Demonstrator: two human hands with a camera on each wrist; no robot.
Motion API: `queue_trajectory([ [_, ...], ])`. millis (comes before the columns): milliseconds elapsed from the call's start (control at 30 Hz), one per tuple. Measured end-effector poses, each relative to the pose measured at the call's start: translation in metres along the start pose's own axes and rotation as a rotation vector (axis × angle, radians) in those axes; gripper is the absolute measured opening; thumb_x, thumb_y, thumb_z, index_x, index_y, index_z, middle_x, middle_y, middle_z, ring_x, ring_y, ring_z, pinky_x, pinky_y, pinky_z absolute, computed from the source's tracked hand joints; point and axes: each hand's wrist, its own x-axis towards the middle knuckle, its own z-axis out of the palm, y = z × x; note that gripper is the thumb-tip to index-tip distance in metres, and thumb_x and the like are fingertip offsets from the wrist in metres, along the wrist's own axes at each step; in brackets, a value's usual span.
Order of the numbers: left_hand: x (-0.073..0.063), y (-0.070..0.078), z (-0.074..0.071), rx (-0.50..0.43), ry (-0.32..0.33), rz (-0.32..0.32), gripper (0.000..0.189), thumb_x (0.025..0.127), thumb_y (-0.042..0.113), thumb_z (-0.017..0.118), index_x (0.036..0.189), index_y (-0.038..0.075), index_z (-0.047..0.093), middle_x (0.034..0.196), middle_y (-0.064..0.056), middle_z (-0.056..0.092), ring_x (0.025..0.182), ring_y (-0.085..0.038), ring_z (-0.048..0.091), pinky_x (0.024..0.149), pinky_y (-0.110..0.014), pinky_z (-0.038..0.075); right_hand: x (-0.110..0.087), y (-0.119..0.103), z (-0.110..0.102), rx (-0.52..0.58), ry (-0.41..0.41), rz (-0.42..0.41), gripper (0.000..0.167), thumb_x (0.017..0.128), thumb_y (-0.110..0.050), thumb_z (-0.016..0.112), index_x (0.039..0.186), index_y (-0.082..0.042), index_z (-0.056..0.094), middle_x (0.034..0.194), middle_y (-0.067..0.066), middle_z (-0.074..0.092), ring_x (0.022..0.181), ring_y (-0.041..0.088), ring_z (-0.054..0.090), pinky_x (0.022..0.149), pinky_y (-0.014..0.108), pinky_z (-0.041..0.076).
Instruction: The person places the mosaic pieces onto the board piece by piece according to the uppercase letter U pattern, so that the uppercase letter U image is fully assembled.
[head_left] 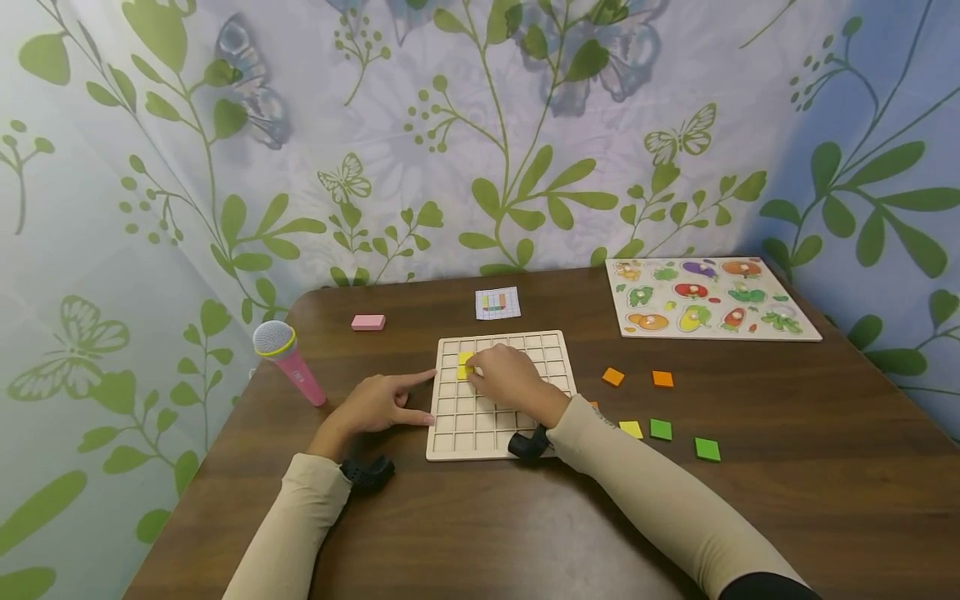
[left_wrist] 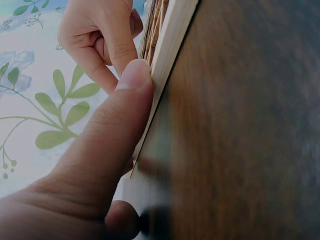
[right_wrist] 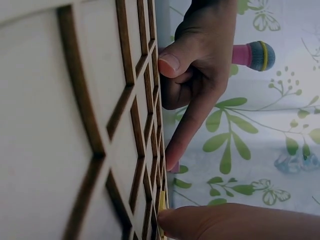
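Observation:
A wooden grid board (head_left: 465, 421) lies flat on the table, its square cells divided by raised lines. Two yellow square tiles (head_left: 463, 359) sit one behind the other in its left part. My right hand (head_left: 508, 377) reaches over the board with bent fingers and pinches the nearer yellow tile (head_left: 462, 374). In the right wrist view a fingertip lies right on a yellow tile (right_wrist: 162, 200). My left hand (head_left: 378, 402) is at the board's left edge, index finger and thumb stretched out against it, other fingers folded.
Orange tiles (head_left: 663, 379), green tiles (head_left: 707, 450) and a yellow tile (head_left: 630, 429) lie right of the board. Behind it is a pattern card (head_left: 498, 303). A pink block (head_left: 368, 322) and toy microphone (head_left: 288, 358) are at left, a vegetable puzzle (head_left: 712, 300) at back right.

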Motion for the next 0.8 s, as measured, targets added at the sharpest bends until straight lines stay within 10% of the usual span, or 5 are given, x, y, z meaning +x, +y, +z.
queue_trajectory([
  [433,0.0,0.0,0.0,-0.014,0.004,0.004,0.087,0.079,0.066,0.078,0.154,0.034,0.048,0.058,0.009,0.034,0.053,-0.008,0.025,0.053,-0.028,0.027,-0.004,0.0,-0.003,-0.012,-0.007,0.013,0.021,0.1,-0.022,0.068,0.117,-0.017,0.079,0.113,0.001,0.075,0.095,0.019,0.072,0.071,0.036,0.057],
  [800,-0.001,0.001,0.0,-0.003,0.0,-0.014,0.087,0.078,0.069,0.077,0.154,0.036,0.047,0.059,0.01,0.034,0.054,-0.008,0.027,0.054,-0.028,0.026,-0.015,0.006,-0.015,-0.008,-0.012,0.019,0.016,0.099,-0.021,0.07,0.111,-0.019,0.079,0.102,0.0,0.076,0.071,0.013,0.065,0.054,0.029,0.046],
])
